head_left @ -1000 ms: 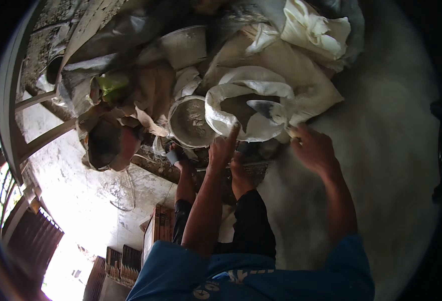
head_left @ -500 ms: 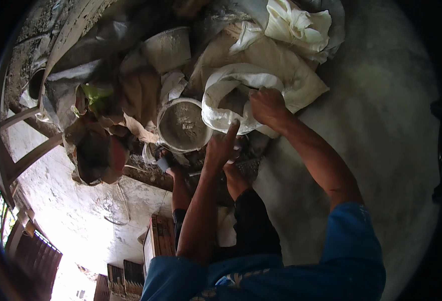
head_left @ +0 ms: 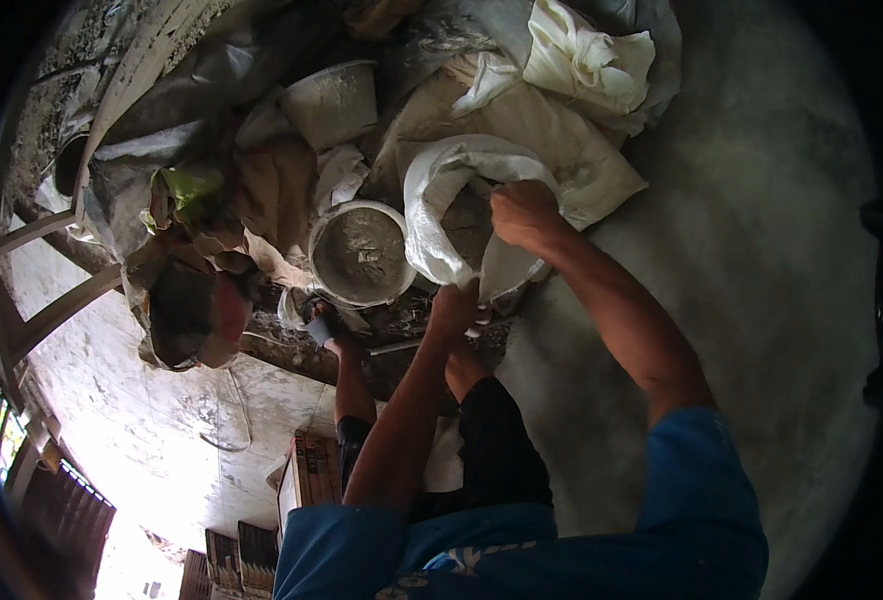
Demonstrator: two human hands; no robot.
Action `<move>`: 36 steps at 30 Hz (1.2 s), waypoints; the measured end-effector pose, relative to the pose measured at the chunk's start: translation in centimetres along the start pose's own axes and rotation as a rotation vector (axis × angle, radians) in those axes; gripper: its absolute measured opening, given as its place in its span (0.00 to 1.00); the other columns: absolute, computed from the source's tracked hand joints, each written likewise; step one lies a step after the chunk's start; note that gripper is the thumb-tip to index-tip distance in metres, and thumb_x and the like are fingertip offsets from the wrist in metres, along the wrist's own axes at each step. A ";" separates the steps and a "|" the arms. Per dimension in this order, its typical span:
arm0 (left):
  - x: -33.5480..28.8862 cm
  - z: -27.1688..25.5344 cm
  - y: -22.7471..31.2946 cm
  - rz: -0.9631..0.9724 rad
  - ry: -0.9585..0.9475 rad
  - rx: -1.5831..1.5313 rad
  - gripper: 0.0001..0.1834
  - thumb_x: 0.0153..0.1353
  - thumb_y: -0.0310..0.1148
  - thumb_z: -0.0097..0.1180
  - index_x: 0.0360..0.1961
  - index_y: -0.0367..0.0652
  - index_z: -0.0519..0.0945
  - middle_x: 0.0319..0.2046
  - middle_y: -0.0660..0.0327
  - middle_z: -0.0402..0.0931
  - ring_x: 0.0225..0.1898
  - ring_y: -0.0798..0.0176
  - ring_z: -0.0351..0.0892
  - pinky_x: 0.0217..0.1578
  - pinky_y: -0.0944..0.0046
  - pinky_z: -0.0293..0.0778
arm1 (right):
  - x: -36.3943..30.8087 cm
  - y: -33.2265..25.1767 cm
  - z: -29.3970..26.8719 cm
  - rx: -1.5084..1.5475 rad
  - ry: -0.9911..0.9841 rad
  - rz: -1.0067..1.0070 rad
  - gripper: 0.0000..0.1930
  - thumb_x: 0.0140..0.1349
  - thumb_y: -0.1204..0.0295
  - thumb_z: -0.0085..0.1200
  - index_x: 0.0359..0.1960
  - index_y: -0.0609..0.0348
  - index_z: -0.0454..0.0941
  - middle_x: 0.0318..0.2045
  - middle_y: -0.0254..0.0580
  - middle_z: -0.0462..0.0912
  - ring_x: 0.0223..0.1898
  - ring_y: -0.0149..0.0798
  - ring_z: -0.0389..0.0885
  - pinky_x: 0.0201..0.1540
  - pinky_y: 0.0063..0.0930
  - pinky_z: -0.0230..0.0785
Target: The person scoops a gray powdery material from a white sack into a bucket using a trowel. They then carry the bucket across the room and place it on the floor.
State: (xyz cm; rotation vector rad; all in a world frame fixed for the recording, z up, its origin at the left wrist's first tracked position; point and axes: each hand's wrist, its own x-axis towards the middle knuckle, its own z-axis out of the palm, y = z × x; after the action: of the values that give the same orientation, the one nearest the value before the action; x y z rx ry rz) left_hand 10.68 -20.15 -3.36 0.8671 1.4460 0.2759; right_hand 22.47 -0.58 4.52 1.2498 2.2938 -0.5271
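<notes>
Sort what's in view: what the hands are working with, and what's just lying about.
In use:
White sack, its rim in the left hand, the right hand at its mouth
Round bucket of grey material beside it, probably

Apparently lying about:
Tilted grey bucket
Crumpled brown paper
Crumpled cream sacking

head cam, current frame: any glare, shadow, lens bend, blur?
Head view: glare washes out the pale surface at lower left; head view: white sack's rim bright, inside shaded; head view: fisheye bows the frame at far left, corners black; head view: left hand and right hand show no strong motion blur.
</notes>
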 end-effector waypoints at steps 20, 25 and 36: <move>-3.1 -5.0 6.3 -0.268 0.041 -0.438 0.33 0.68 0.52 0.51 0.39 0.23 0.82 0.30 0.45 0.85 0.37 0.56 0.87 0.41 0.55 0.79 | -3.5 0.9 9.8 0.522 0.122 0.035 0.15 0.62 0.58 0.56 0.33 0.58 0.85 0.25 0.53 0.84 0.31 0.59 0.84 0.37 0.52 0.76; -3.9 -5.3 7.3 -0.205 0.067 -0.355 0.33 0.68 0.53 0.51 0.37 0.22 0.82 0.29 0.46 0.84 0.33 0.55 0.87 0.36 0.57 0.79 | -5.3 2.2 8.2 0.703 0.134 0.025 0.16 0.61 0.58 0.58 0.32 0.60 0.83 0.24 0.54 0.82 0.28 0.58 0.83 0.34 0.49 0.73; -8.5 -7.2 2.5 -0.198 -0.118 -0.233 0.35 0.67 0.60 0.51 0.37 0.31 0.84 0.30 0.51 0.83 0.31 0.58 0.86 0.32 0.59 0.79 | -12.0 4.4 0.3 0.624 0.184 0.112 0.16 0.60 0.59 0.61 0.29 0.63 0.81 0.21 0.53 0.80 0.26 0.55 0.82 0.30 0.44 0.71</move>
State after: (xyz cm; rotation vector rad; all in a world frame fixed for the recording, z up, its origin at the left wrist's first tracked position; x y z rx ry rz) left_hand 3.48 -21.40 5.39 0.5380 1.3473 0.2344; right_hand 31.98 -6.55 10.68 1.7606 2.2619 -1.1921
